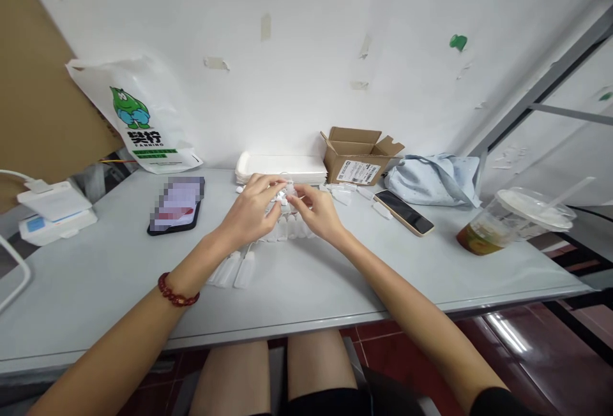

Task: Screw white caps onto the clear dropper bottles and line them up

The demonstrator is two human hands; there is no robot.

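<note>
Over the middle of the table, my left hand (255,207) and my right hand (318,210) meet with fingertips pinched around a small translucent plastic piece (290,189). Its exact kind is too small to tell, and the fingers partly cover it. Small white bits lie by my left fingertips. Under the hands is a row of translucent tube-like plastic pieces (288,227). Two or three similar tubes (245,270) lie nearer me, below my left wrist. Several loose tubes (341,195) are scattered beyond my right hand.
Against the wall are a stack of white trays (282,164) and an open cardboard box (357,162). Two phones (177,204) (405,212) lie left and right. A drink cup (498,224) and pale blue cloth (433,178) are rightward; a plastic bag (143,116) and white chargers (56,212) leftward.
</note>
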